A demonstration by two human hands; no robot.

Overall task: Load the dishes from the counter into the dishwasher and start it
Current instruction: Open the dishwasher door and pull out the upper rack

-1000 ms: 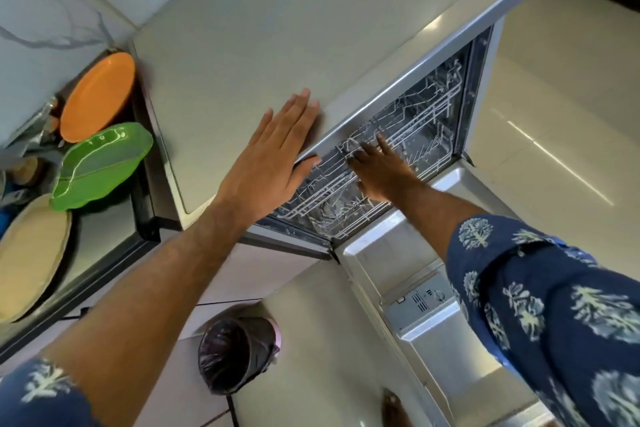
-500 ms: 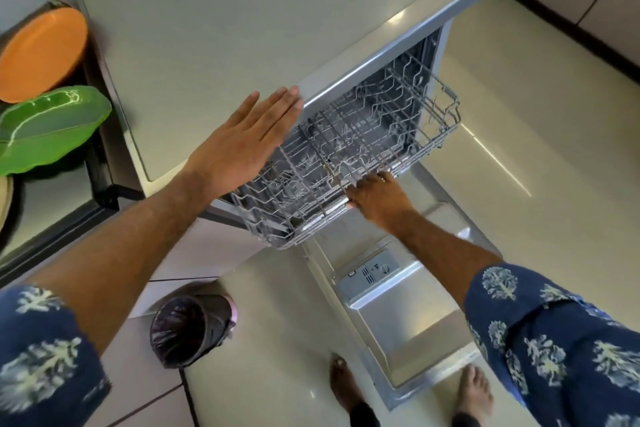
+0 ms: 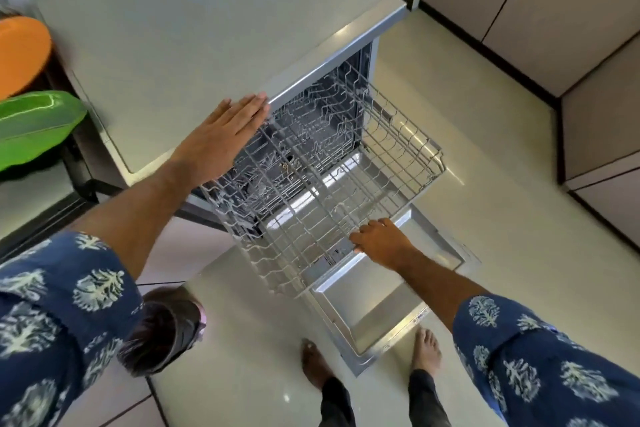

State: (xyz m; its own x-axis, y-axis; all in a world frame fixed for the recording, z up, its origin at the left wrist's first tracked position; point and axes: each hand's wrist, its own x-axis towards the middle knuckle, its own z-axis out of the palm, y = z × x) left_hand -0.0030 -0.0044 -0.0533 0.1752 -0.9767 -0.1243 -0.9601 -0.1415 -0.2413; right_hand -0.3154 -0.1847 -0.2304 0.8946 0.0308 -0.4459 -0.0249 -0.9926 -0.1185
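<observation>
Now our right hand [image 3: 382, 242] curls over the front rail of the upper rack [image 3: 332, 184], gripping it, while our left hand [image 3: 227, 133] lies flat with fingers straight on the dishwasher [image 3: 214, 28] top, at its front edge just above the rack. That hand holds nothing; it only presses down, and we judge it is steadying the machine as the rack is drawn out.

Drawn well, we think, the rack wants a level, even pull from the middle of its rail, so it does not skew on its runners, and it should stop before its end. It hangs well out of the dishwasher, over the lowered door [image 3: 374, 302], with no dish that we can see in it.

Left of the dishwasher, on the adjoining surface [image 3: 20, 204], wait the dishes: an orange plate [image 3: 20, 52] and a green leaf-shaped plate [image 3: 34, 125], both cut off by the frame's edge and well apart from the rack. Nothing is loaded yet, so we judge the task barely begun.

Below the dishwasher's left corner stands a lined bin [image 3: 166, 329] on the floor [image 3: 450, 80], and our bare feet [image 3: 315, 364] stand on either side of the door's near corner.
</observation>
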